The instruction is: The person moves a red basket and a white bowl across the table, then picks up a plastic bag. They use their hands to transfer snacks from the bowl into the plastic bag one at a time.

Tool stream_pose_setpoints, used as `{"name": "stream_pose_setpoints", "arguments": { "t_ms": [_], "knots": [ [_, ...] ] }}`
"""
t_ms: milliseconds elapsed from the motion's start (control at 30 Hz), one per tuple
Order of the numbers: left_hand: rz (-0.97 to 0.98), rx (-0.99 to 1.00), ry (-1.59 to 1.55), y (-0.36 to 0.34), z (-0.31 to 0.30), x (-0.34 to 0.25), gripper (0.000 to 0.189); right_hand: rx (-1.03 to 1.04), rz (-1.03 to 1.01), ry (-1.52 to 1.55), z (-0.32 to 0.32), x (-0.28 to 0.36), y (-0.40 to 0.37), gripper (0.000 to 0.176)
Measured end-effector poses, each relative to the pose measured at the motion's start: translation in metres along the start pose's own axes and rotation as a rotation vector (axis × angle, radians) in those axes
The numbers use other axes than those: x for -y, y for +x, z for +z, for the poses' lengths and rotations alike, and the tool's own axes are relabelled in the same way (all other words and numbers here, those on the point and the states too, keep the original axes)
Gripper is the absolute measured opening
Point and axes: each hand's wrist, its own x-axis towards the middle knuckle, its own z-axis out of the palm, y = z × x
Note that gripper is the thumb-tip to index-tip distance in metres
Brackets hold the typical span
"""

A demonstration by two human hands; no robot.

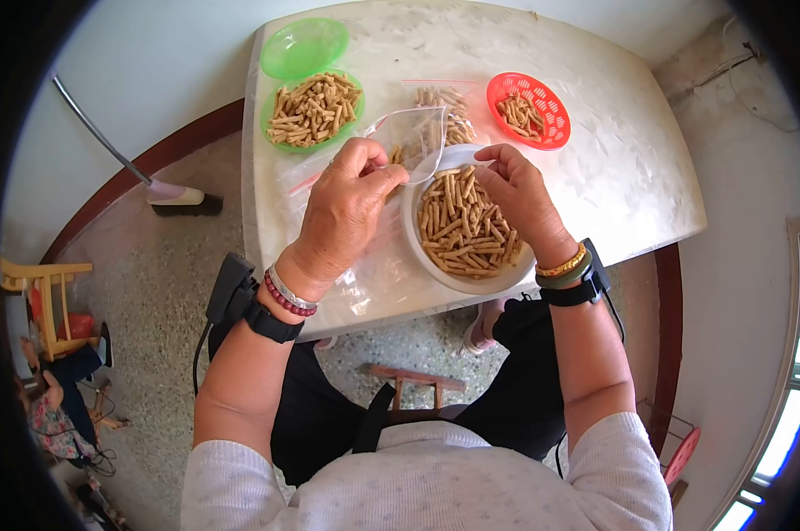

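Observation:
My left hand [342, 208] is closed in a pinch on the edge of a clear plastic bag [424, 134], which stands open and has a few pieces visible inside. Beside it, my right hand [522, 196] hovers over the far right rim of a white bowl [409, 226], thumb and index finger drawn together. Whatever is between those fingertips is too small to make out. Short tan stick-shaped snacks [464, 226] fill the bowl. Just beyond the bowl lies another clear bag [441, 96] with similar sticks in it.
A green plate [360, 115] heaped with sticks stands at the far left, with an empty green dish [304, 46] behind it. To the right, a red basket [555, 111] holds some sticks. A broom [183, 199] leans by the wall; another person [55, 411] sits at lower left.

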Motion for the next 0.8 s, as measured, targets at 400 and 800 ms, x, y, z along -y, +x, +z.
{"name": "stream_pose_setpoints", "arguments": {
  "t_ms": [400,800],
  "knots": [
    [0.000,-0.011,0.004,0.000,0.000,0.001,0.021,0.084,-0.043,-0.451,-0.017,-0.007,-0.007,0.022],
    [0.020,0.003,0.030,0.000,0.002,0.001,0.022,0.247,-0.494,-0.720,0.007,-0.022,-0.022,0.023]
  ]
}}
